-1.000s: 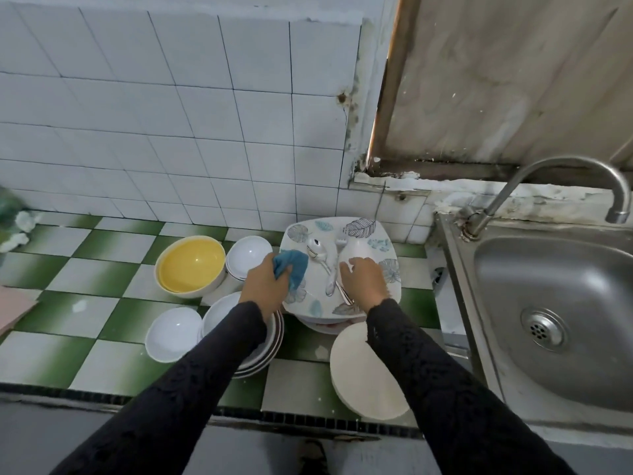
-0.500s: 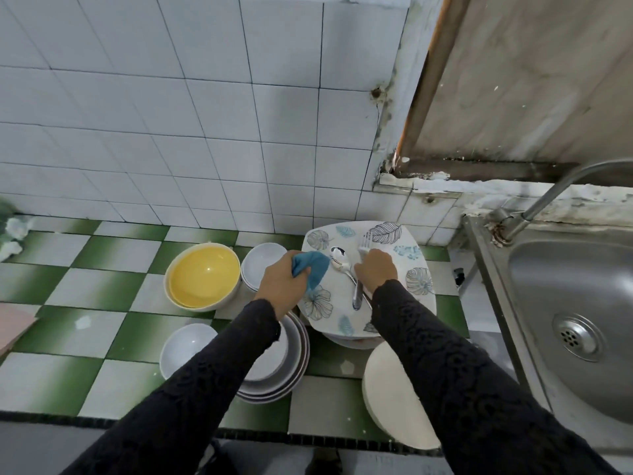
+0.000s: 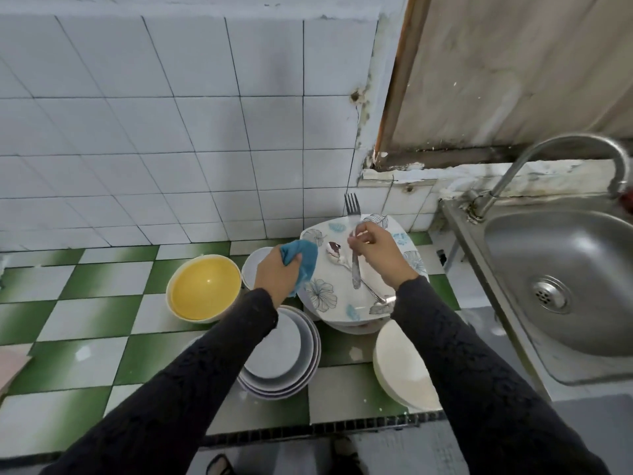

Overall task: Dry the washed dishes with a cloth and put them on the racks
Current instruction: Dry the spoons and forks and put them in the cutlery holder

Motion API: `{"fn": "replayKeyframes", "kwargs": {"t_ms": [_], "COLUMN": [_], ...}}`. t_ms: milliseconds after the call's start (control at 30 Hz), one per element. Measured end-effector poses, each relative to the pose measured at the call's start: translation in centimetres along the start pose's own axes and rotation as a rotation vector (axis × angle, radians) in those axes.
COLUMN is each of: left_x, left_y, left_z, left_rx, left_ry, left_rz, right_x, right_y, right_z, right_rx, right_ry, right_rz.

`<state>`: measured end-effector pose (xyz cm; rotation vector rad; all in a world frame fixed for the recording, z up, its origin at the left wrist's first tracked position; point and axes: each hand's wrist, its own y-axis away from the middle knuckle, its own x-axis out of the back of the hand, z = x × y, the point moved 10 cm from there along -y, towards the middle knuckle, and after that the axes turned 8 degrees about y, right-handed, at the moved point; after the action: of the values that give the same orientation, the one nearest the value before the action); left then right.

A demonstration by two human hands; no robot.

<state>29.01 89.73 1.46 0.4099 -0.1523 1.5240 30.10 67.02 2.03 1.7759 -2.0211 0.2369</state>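
Left of the square white ceramic plate with printed leaves, a round yellow bowl is standing open side up. At this plate's left edge the left hand is clenching a soft blue cloth, bunched in the palm. Just below-left of the plate, a stack of round pale grey plates is waiting. On the plate a shiny metal spoon is lying. Over the plate the right hand is pinching a slim metal fork at mid-handle, with the prongs pointing up. I cannot tell if its lower end is touching the plate.

I judge the fork light and stiff, and probably wet, so slippery. It seems best to keep holding the handle and wrap the cloth around the prongs first. Right of the plate a steel sink is standing.
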Motion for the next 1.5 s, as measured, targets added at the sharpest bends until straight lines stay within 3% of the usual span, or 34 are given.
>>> {"fn": "replayKeyframes", "kwargs": {"t_ms": [433, 500, 633, 767, 1000, 1167, 1267, 1500], "left_x": [-3.6, -5.3, -10.0, -11.3, -10.8, -10.4, -10.3, -9.0], "left_y": [0.5, 0.6, 1.6, 1.7, 1.7, 1.9, 1.7, 0.6], "left_z": [2.2, 3.6, 5.5, 3.5, 4.4, 2.7, 2.1, 3.9], "left_rx": [-0.065, -0.115, -0.258, -0.338, -0.335, -0.334, -0.285, -0.395], "left_ry": [0.259, 0.253, 0.189, -0.106, -0.118, -0.288, -0.247, -0.226], "left_rz": [0.2, 0.142, -0.134, -0.25, -0.168, -0.248, -0.251, -0.188], "right_x": [3.2, 2.5, 1.2, 1.7, 1.3, 3.2, 3.0, 1.9], "right_y": [2.0, 1.9, 1.4, 1.2, 1.8, 1.6, 2.0, 3.0], "right_z": [-1.4, -0.5, 0.7, 0.7, 0.2, -1.0, -0.9, -0.5], "right_rx": [0.079, 0.028, -0.112, -0.19, -0.191, -0.127, -0.117, -0.11], "right_ry": [-0.052, -0.135, -0.389, -0.428, -0.327, -0.272, -0.252, -0.318], "right_rz": [0.135, 0.124, 0.066, 0.047, 0.0, 0.018, 0.001, -0.055]}}
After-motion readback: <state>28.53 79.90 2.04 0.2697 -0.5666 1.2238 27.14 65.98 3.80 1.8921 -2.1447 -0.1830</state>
